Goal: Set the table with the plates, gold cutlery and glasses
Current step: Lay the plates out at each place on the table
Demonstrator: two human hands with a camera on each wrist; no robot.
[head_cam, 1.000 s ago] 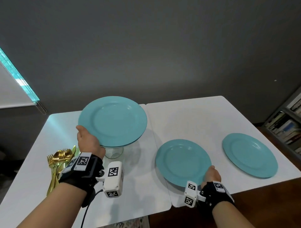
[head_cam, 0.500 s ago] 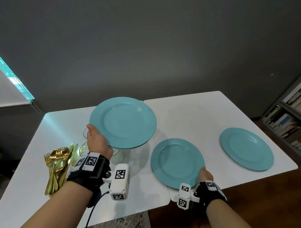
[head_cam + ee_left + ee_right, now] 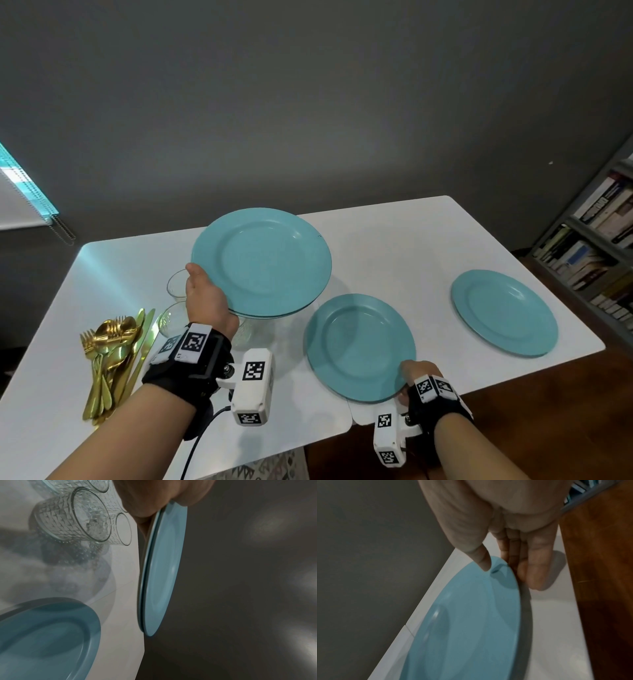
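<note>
The left hand (image 3: pixel 209 301) grips the near-left rim of two stacked teal plates (image 3: pixel 263 260) held above the textured glasses (image 3: pixel 73 520). The right hand (image 3: pixel 419 371) pinches the near-right rim of a teal plate (image 3: pixel 359 346), thumb on top, fingers (image 3: pixel 537 566) beneath, on the white table (image 3: pixel 394 240). A grey wall (image 3: pixel 308 102) rises behind; a bookshelf (image 3: pixel 596 240) stands far right.

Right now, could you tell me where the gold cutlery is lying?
In the head view, the gold cutlery lies in a pile on the white table, at its near left, left of the glasses and the left hand.
</note>
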